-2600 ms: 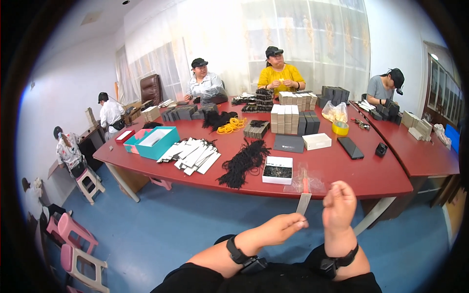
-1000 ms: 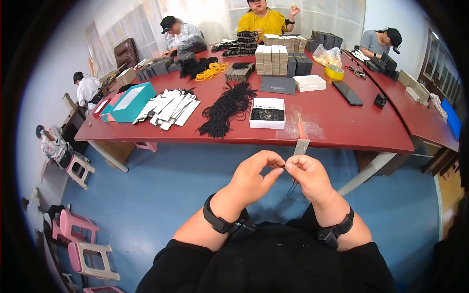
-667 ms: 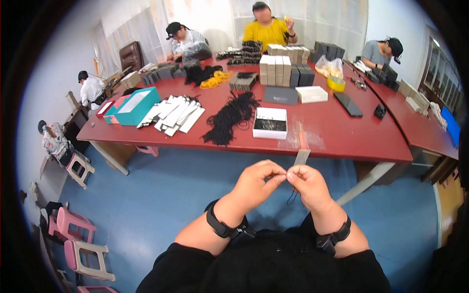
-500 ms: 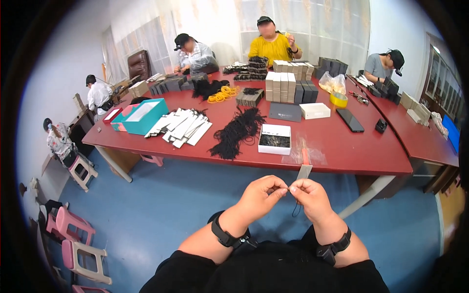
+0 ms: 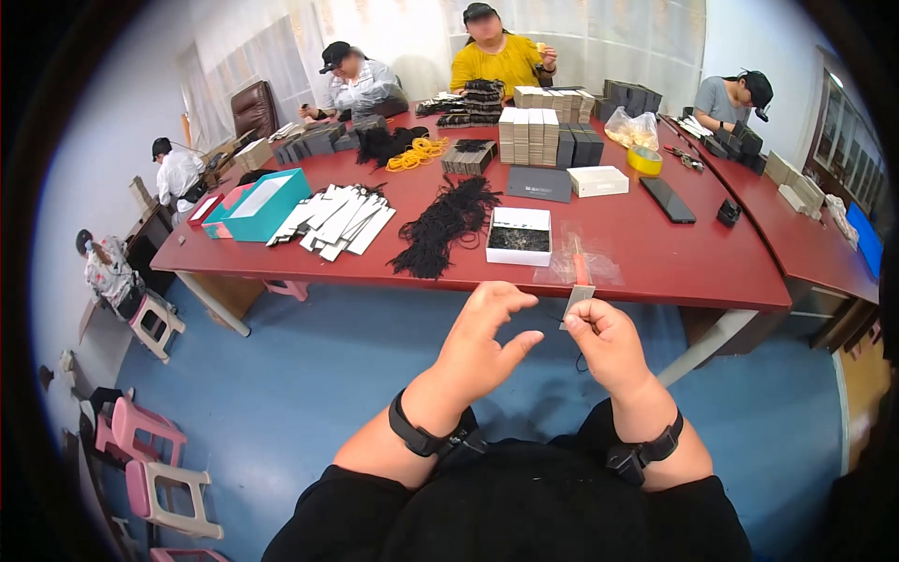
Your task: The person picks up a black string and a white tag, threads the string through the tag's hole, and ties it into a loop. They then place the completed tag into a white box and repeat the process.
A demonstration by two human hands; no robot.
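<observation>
My left hand (image 5: 482, 342) is raised in front of the table edge, thumb and fingers apart, with nothing visible in it. To its right, my right hand (image 5: 607, 342) has its thumb and forefinger pinched together. A thin black cord (image 5: 582, 363) hangs in a loop below that pinch; its gripped part is hidden by the fingers. Just beyond the right fingers, a flat grey strip (image 5: 580, 295) juts from the table edge, in line with an orange strip (image 5: 581, 270) on clear plastic. Nearby stands a white box (image 5: 520, 255) with small dark pieces inside.
On the red table (image 5: 365, 265) lie a black cord pile (image 5: 445, 225), white strips (image 5: 337, 220), a teal box (image 5: 267, 208), yellow cords (image 5: 417, 155), stacked cards (image 5: 529, 136) and a phone (image 5: 667, 200). Several people work around it. Stools (image 5: 173, 496) stand at left.
My left hand has come away from the right and its fingers have spread. The right hand keeps its pinch, close to the grey strip. The view has tilted slightly down.
</observation>
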